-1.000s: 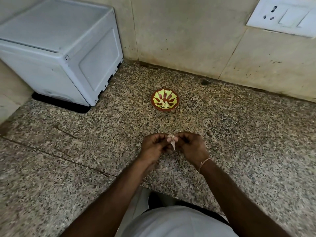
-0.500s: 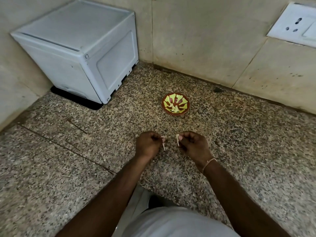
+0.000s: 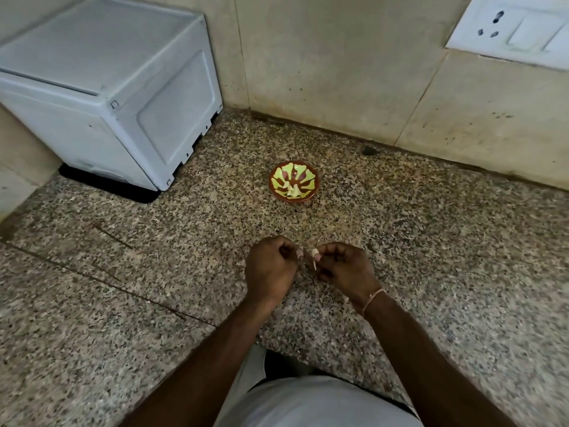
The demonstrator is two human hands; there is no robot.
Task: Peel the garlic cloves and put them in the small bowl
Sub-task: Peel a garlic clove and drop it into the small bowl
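We looked down at the speckled granite table (image 3: 154, 303), where our two hands worked just in front of us. A second earlier both hands had been pressed together around one small pale garlic clove; by this moment they had drawn slightly apart, with a narrow gap between the fingertips. Our right hand (image 3: 345, 269) pinched the small pale garlic clove (image 3: 314, 255) between thumb and forefinger, a thin strip of papery skin hanging down from it. Our left hand (image 3: 271, 266) was curled with its fingertips pinched together; it seemed to hold a scrap of torn-off skin, though the piece was too small for us to be sure.

We judged that this parting meant a strip of skin had come away, so the clove was partly peeled but not yet clean, since the hanging strip remained on it.

The small round red-and-yellow patterned bowl (image 3: 274, 180) sat farther away on the table, well apart from the hands and slightly left of the clove. A few pale peeled cloves (image 3: 292, 190) already lay at its near side. A grey-white box-shaped appliance (image 3: 107, 87) stood at the far left against the tiled wall, and a white socket plate (image 3: 517, 29) was mounted at the far right.
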